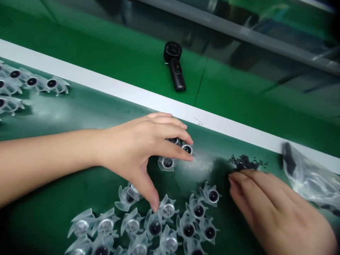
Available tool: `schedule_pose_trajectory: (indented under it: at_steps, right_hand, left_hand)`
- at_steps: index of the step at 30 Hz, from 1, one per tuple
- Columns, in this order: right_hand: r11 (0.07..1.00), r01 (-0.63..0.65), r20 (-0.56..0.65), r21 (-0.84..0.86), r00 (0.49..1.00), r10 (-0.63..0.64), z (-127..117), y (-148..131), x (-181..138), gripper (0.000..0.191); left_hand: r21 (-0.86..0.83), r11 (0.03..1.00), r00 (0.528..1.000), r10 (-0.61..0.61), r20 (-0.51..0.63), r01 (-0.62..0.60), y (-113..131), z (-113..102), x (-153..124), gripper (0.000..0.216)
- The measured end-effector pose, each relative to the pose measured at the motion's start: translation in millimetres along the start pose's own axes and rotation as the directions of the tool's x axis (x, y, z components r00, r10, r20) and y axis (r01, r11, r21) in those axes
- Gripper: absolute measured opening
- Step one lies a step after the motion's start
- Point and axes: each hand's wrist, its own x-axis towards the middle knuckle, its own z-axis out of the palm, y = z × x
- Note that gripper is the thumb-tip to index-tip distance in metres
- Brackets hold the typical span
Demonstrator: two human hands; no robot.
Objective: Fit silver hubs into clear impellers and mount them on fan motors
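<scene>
My left hand (pixel 143 148) reaches in from the left, palm down, its fingers curled over a small group of translucent plastic fan impellers (pixel 168 163) with dark hubs. Its thumb points down towards a larger pile of the same impellers (pixel 154 225), with the tip touching or nearly touching it. Whether the fingers grip anything, I cannot tell. My right hand (pixel 276 212) lies at the lower right, fingers together, holding nothing visible. Its fingertips stop just below a scatter of small black pellets (pixel 244 163).
A green mat (pixel 79 117) with a white strip edge (pixel 106 86) lies under the parts. More impellers (pixel 32 82) sit at the upper left. A clear plastic bag (pixel 309 179) lies at the right. A black handheld device (pixel 174 65) rests on the green surface beyond the strip.
</scene>
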Motion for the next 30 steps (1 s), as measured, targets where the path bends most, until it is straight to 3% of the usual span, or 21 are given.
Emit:
schedule_pose_trajectory:
  at_steps: [3,5,10,13,17,30]
  right_hand:
    - [0.968,-0.159,0.036,0.195,0.987,0.155,-0.6,2.8,9.3,0.01]
    - [0.899,-0.233,0.057,0.371,0.972,0.229,-4.1,1.1,25.7,0.007]
    - [0.814,-0.095,0.04,0.572,0.995,0.088,-8.1,-28.9,81.5,0.005]
    - [0.823,-0.035,0.005,0.567,0.999,0.039,-1.3,-49.4,100.7,0.008]
    - [0.865,0.027,-0.022,0.5,1.0,-0.018,6.4,-57.8,103.6,0.004]
    - [0.896,0.04,-0.011,0.442,0.999,-0.039,7.8,-53.5,90.9,0.007]
  left_hand:
    - [-0.084,0.996,1.0,-0.022,-0.013,0.021,-0.6,-3.6,-2.3,0.11]
    - [-0.131,0.991,0.999,-0.032,-0.04,0.027,-2.2,-6.1,-3.9,0.104]
    - [-0.048,0.997,0.997,-0.055,-0.046,0.052,-5.5,-6.0,-5.7,0.069]
    - [-0.041,0.996,0.995,-0.081,-0.062,0.078,-4.1,-5.0,-4.6,0.054]
    - [-0.049,0.997,0.994,-0.063,-0.088,0.059,-2.7,-6.1,-3.0,0.029]
    - [-0.046,0.994,0.987,-0.107,-0.122,0.102,-2.0,-1.4,-3.9,0.007]
